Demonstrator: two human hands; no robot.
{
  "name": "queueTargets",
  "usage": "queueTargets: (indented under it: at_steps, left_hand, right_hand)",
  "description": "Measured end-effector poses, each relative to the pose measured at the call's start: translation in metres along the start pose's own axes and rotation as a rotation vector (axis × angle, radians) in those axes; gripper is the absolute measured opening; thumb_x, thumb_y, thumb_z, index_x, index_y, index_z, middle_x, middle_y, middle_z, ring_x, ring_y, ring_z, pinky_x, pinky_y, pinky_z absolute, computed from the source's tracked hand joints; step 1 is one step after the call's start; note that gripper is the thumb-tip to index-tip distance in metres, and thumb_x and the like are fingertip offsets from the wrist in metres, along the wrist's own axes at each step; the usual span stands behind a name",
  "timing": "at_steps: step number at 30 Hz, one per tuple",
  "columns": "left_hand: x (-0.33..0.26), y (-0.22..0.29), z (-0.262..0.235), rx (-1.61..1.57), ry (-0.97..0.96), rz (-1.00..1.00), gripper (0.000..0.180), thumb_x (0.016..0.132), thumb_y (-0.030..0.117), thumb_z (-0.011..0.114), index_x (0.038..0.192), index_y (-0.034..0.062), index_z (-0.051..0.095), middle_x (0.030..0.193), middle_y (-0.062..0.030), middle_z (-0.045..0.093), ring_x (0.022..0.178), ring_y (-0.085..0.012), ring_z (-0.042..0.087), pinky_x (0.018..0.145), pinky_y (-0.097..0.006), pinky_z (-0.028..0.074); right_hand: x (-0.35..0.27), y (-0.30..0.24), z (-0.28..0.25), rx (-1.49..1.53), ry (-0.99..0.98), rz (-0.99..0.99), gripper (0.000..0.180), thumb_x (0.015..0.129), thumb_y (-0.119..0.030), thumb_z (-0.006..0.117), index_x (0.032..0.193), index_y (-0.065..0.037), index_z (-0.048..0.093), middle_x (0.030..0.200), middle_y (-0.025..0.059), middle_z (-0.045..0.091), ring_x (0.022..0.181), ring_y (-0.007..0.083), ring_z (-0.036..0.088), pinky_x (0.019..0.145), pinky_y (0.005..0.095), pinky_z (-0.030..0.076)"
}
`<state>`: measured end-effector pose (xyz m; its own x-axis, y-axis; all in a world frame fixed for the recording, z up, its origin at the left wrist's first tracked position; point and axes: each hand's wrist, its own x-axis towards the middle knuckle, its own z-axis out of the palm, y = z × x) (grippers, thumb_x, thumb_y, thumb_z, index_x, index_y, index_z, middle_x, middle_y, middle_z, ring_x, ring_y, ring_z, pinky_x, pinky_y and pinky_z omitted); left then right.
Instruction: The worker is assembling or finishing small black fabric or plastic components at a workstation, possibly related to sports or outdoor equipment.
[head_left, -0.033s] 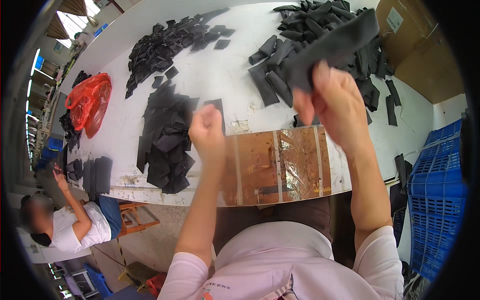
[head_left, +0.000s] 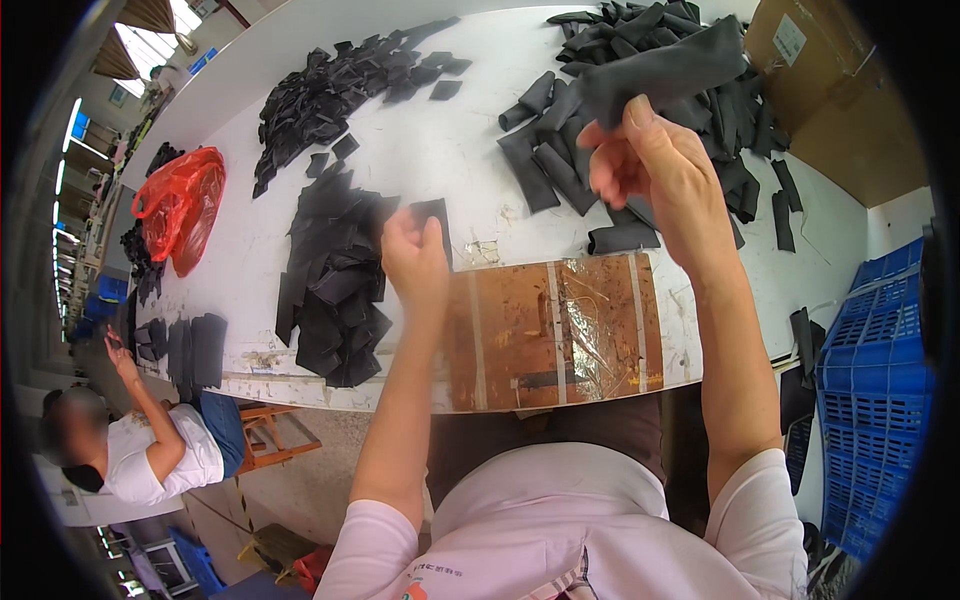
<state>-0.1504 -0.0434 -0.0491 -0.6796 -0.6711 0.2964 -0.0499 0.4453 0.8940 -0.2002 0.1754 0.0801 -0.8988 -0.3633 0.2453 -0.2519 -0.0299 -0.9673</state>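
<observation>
The right hand (head_left: 655, 165) pinches a limp, light dark strip (head_left: 665, 70) by its end (it droops), while the left hand (head_left: 415, 258) is clenched on a small flat piece (head_left: 432, 212) above the desk (head_left: 440, 150).

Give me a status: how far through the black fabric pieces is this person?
Done, by the look of it: a flat stack of black pieces by the left hand, which holds a small flat piece. In hand: the right hand lifts a long dark strip. Left: a large heap of rolled strips remains on the white table.
</observation>
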Motion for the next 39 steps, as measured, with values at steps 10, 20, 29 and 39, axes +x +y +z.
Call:
queueTargets:
  at_steps: [10, 20, 29, 39]
  left_hand:
    - [0.027, -0.066, -0.006, 0.091, -0.195, 0.010, 0.024, 0.071, 0.013, 0.064, 0.087, -0.0036, 0.058, 0.086, -0.0166, 0.060, 0.078, -0.0305, 0.058, 0.071, -0.036, 0.046]
    - [-0.097, 0.055, -0.075, -0.459, -0.768, -0.259, 0.048, 0.073, -0.009, 0.059, 0.114, -0.0012, 0.035, 0.102, -0.0126, 0.055, 0.092, -0.0147, 0.055, 0.080, -0.025, 0.045]
    - [-0.120, 0.053, -0.076, -0.352, -0.812, -0.309, 0.050, 0.073, -0.006, 0.063, 0.114, 0.0006, 0.036, 0.091, -0.0081, 0.057, 0.080, -0.0102, 0.055, 0.069, -0.020, 0.045]
    - [-0.137, 0.061, -0.087, -0.511, -0.529, -0.574, 0.015, 0.081, 0.013, 0.056, 0.089, -0.0005, 0.055, 0.077, -0.0062, 0.058, 0.066, -0.0104, 0.053, 0.058, -0.020, 0.041]
  right_hand:
    - [-0.125, 0.040, 0.030, -0.137, -0.176, 0.261, 0.028, 0.084, -0.025, 0.055, 0.082, 0.003, 0.056, 0.063, 0.0075, 0.054, 0.059, 0.0173, 0.054, 0.055, 0.0283, 0.043]
    - [-0.137, 0.060, 0.070, 0.162, -0.146, 0.286, 0.034, 0.071, -0.017, 0.071, 0.095, 0.001, 0.055, 0.074, 0.0055, 0.051, 0.066, 0.0145, 0.050, 0.060, 0.0264, 0.042]
    - [-0.143, 0.065, 0.073, 0.060, -0.107, 0.204, 0.009, 0.069, -0.002, 0.067, 0.076, 0.000, 0.062, 0.066, 0.0044, 0.051, 0.059, 0.0132, 0.049, 0.053, 0.0244, 0.040]
    - [-0.151, 0.061, 0.070, -0.443, 0.080, -0.096, 0.020, 0.057, 0.006, 0.069, 0.074, -0.001, 0.061, 0.065, 0.0076, 0.052, 0.058, 0.0213, 0.052, 0.050, 0.0306, 0.042]
